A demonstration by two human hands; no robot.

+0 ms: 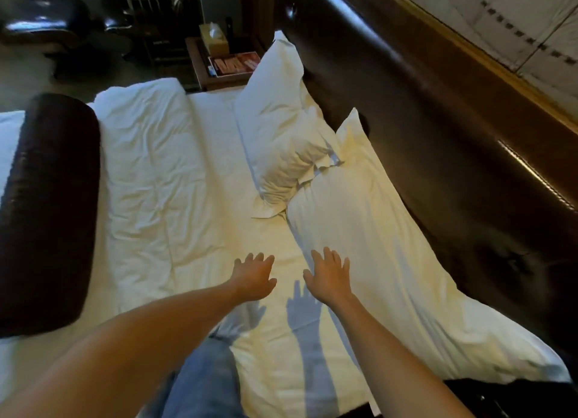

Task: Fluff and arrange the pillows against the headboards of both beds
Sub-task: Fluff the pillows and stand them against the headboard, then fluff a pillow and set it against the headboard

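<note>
Setting: hotel-type room; a bed with a white sheet runs along a dark padded headboard at the right of the view; a bedside table with a tissue box stands at the far end.
Near pillow: lies flat on the bed, its right edge touching the foot of the headboard; the long axis runs parallel to the headboard, from the near right corner up toward the far pillow.
Far pillow: leans half-raised against the headboard, one corner pointing up toward the table; its long axis also follows the headboard line, and its lower end overlaps the near pillow's upper end.
Left hand: fingers spread, palm down, empty, above the bare sheet just beside the near pillow's left edge; contact with the sheet cannot be told.
Right hand: fingers spread, palm down, empty, over the near pillow's left edge; its shadow falls just below, so it appears to hover.
Other items: dark bolster across the folded duvet, well apart from the pillows.
Progress (judged): both pillows sit at the headboard, but the near one looks flat and creased and the far one crumpled; fluffing and squaring seem left to do.
Second bed: not in view; its state cannot be told.
</note>
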